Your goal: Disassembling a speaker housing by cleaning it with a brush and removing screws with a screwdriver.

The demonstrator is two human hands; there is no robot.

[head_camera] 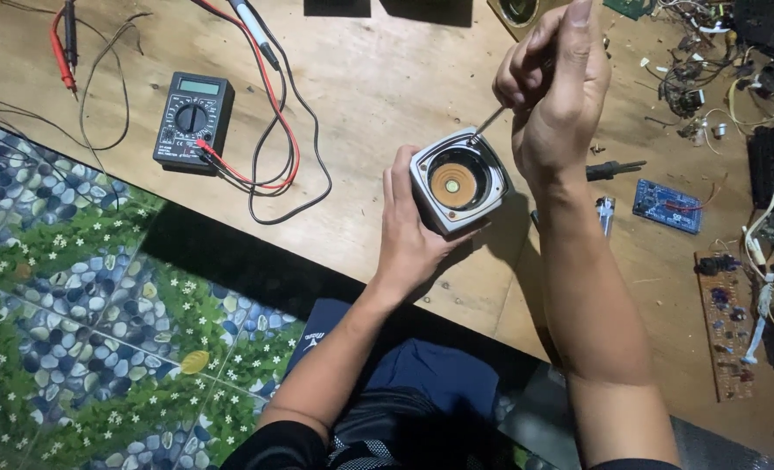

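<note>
My left hand (409, 231) grips a small square grey speaker box (457, 181) with a round orange cone in its middle, holding it upright just above the wooden table (378, 78). My right hand (557, 83) is closed around a thin metal screwdriver (486, 124), whose tip touches the box's upper right corner. The handle of the tool is hidden inside my fist.
A black multimeter (193, 120) with red and black leads (269, 130) lies at the left of the table. A blue circuit board (667, 206), a brown circuit board (728, 322) and tangled wires with parts (735, 78) sit at the right. A pebble-patterned floor (74, 305) shows below left.
</note>
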